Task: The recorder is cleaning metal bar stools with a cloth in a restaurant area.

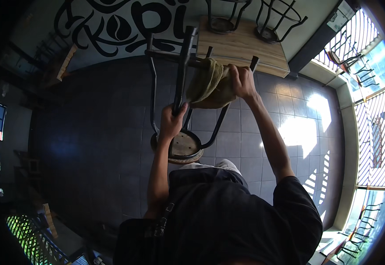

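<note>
A stool with dark metal legs (182, 73) is held upside down in front of me, its round seat (185, 144) low and close to my body. My left hand (172, 122) is wrapped round one of the legs. An olive-green cloth (208, 86) is draped over a rung between the legs and hangs below it. My right hand (243, 81) grips the right end of the cloth at the rung, fingers bent over it. Part of the rung is hidden under the cloth.
Ahead stands a wooden table (241, 48) with two upturned stools (222, 24) on it. Dark floor tiles (104, 128) spread around me, with sunlit patches at right. Windows (373, 128) line the right side, with more stools beyond. Black lettering covers the far wall.
</note>
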Tool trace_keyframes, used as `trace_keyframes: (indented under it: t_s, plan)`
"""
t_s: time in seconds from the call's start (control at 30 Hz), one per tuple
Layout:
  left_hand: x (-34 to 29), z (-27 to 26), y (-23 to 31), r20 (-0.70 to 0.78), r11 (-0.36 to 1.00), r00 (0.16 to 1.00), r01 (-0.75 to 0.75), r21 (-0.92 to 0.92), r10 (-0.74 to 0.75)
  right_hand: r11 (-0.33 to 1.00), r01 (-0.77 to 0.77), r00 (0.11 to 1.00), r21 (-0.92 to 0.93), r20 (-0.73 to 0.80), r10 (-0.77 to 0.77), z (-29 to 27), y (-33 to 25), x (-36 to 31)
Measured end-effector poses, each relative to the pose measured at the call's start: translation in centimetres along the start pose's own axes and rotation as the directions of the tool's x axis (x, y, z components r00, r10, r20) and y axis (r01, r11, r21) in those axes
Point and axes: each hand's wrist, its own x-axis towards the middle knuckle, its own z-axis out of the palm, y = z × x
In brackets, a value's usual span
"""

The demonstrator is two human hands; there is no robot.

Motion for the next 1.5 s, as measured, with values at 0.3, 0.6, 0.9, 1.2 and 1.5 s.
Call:
trace_keyframes:
  t_s: [0.3,0.6,0.9,1.2,1.5]
  plan:
    - [0.6,-0.6,-0.1,-0.039,0.994,0.997,0.063,0.091,-0.060,0.966,0.033,0.998,-0.257,0.064,-0.017,7.1,-7.3,3.0]
    - [-1.8,-1.1,-2.7,-0.068,0.987,0.992,0.102,-0.123,-0.111,0.927,-0.366,0.909,-0.080,0.183,0.375,2.0,0.4,0.2]
    - [1.6,-1.6,0.0,-0.142,0.987,0.986,0.066,-0.143,-0.086,0.989,0.046,0.997,-0.139,0.072,-0.036,4.7,-5.4,5.4]
    - [2.0,-0.1,1.2,-0.124,0.998,0.992,0.028,-0.056,-0.035,0.967,0.173,0.984,-0.184,0.082,-0.160,3.9,-8.7,6.2]
    - [0.4,1.1,4.3,-0.078,0.990,0.997,0.007,-0.139,-0.018,0.977,0.161,0.977,-0.140,0.166,-0.137,-4.7,2.0,3.2]
